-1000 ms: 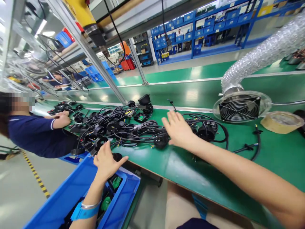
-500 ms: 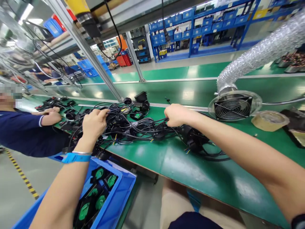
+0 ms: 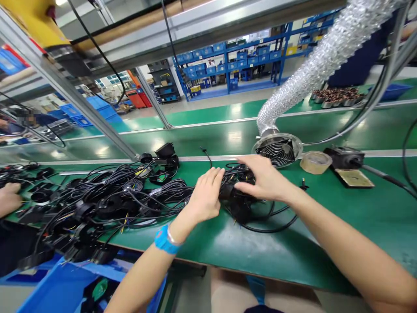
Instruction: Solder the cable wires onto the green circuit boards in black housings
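Observation:
A bundle of black power cords (image 3: 239, 204) with dark plastic parts lies on the green workbench in front of me. My left hand (image 3: 205, 195), with a blue band at the wrist, rests against the bundle's left side, its fingers stretched out. On the other side, my right hand (image 3: 263, 178) arches over the bundle with thumb and fingers apart; whether it touches the cords I cannot tell. To the left spreads a large tangle of black cables (image 3: 114, 195) and round black housings, some with coloured wire ends showing.
A fan (image 3: 278, 150) on a silver duct stands behind my right hand, beside a tape roll (image 3: 315, 162) and a soldering-iron stand (image 3: 347, 157). Below the left bench edge is a blue bin (image 3: 61, 287) holding black-and-green parts. A co-worker's hand (image 3: 9, 199) is at far left.
My view has turned right. My left hand has left the large tangle and come over to the smaller bundle. My right hand has opened from its closed grip on the cords.

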Tool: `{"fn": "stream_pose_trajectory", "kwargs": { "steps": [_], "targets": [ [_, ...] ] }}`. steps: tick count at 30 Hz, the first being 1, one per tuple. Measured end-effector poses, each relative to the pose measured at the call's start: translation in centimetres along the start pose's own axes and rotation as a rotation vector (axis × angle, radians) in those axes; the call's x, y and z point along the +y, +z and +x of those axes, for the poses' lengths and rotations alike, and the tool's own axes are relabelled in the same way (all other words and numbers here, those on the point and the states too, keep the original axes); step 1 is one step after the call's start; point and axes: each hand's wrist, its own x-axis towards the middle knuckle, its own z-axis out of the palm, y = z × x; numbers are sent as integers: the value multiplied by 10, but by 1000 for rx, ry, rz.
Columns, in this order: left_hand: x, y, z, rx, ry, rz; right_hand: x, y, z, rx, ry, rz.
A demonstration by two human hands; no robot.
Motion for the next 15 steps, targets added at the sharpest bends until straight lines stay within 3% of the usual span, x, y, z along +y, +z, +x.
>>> {"fn": "stream_pose_trajectory", "kwargs": {
  "steps": [3, 5, 9, 12, 15],
  "targets": [
    [11, 15, 26, 36, -214, -200, 40, -20, -13, -33, 325, 259],
    [8, 16, 33, 114, -334, -387, 60, -18, -20, -109, 466, 403],
    [-3, 8, 40, 281, -434, -635, 73, 9, -24, -179, 468, 693],
    [-17, -1, 41, 507, -518, -900, 71, 19, -23, 3, 501, 904],
    [-37, -12, 33, 783, -578, -1205, 68, 10, -29, 238, 546, 1054]
  ]
}}
